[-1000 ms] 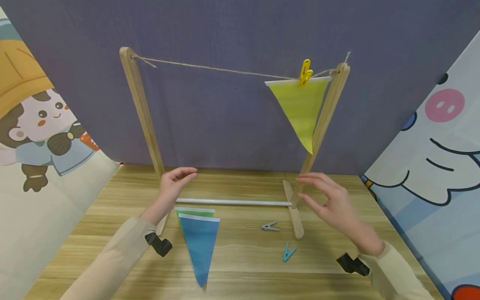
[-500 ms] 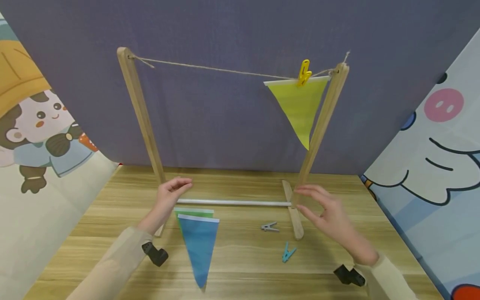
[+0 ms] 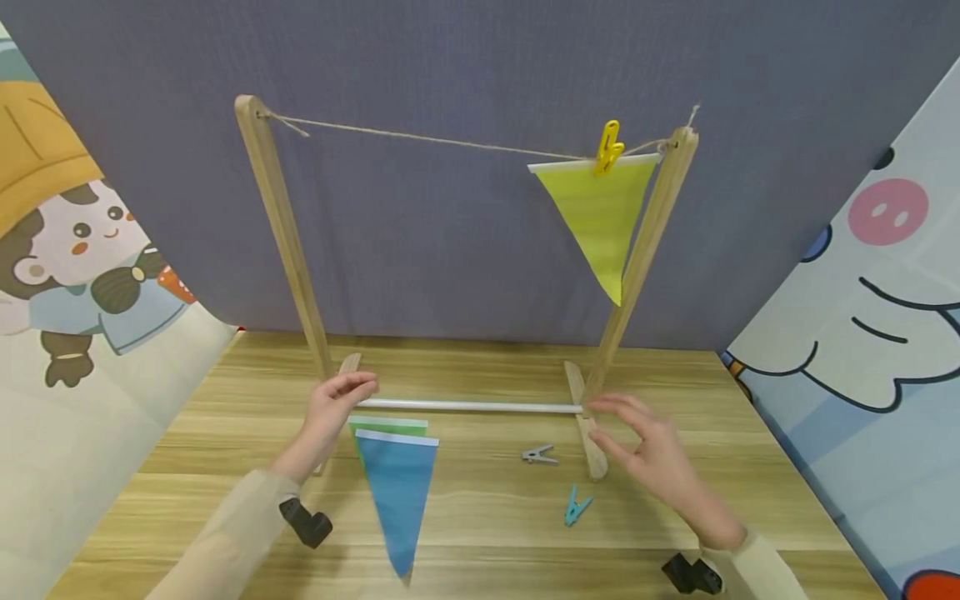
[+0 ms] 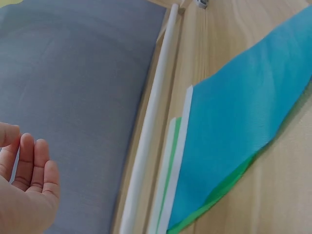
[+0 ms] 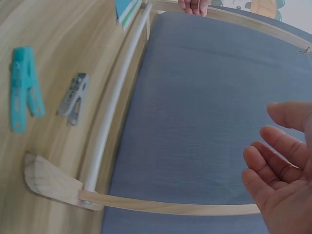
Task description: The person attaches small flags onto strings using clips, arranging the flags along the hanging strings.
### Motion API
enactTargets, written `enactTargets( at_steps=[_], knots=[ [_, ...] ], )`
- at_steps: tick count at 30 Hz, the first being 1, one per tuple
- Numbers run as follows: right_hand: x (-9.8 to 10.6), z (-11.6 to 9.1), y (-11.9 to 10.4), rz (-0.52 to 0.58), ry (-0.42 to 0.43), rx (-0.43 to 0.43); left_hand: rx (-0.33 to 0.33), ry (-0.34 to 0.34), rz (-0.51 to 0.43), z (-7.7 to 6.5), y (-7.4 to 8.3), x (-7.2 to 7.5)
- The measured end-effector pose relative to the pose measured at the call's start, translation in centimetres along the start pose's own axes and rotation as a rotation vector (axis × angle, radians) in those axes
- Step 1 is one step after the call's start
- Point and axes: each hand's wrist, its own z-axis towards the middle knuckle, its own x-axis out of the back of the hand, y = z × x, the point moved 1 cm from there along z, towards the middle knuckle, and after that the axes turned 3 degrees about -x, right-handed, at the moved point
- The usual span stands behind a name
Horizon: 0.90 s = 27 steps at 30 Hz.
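Note:
My left hand (image 3: 330,417) hovers by the left post with fingers loosely bent and nothing held. Near the base of the right post, my right hand (image 3: 652,454) is also free of any object, its thumb and fingers spread apart. Just right of the left hand a blue pennant (image 3: 400,492) lies on the table, overlapping a green pennant (image 3: 390,426). A grey clothespin (image 3: 539,454) and a turquoise clothespin (image 3: 576,507) lie left of the right hand. A yellow clothespin (image 3: 609,148) clips a yellow pennant (image 3: 596,217) to the string (image 3: 427,137).
Two wooden posts, the left post (image 3: 285,233) and the right post (image 3: 648,229), carry the string. A white rod (image 3: 468,406) joins them low down, above the wooden table (image 3: 480,533). A grey-blue panel (image 3: 450,250) stands behind, with printed cloth at both sides.
Both hands have lowered and drawn slightly back toward the person. The pennants on the table and the loose clothespins stay put; the hanging yellow pennant sways slightly.

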Motion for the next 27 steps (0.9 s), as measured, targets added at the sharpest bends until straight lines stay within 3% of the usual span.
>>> enactTargets(
  at_steps=[10, 18, 27],
  knots=[
    [-1.4, -1.6, 0.9, 0.029, 0.002, -0.004, 0.041, -0.013, 0.006, -0.7, -1.4, 0.6],
    [-2.5, -2.6, 1.1, 0.066, -0.016, -0.031, 0.069, 0.016, 0.012, -0.9, -3.0, 0.7],
    [-3.9, -4.0, 2.0, 0.085, -0.002, 0.008, 0.126, 0.025, 0.064, -1.0, -4.4, 0.9]
  ],
)
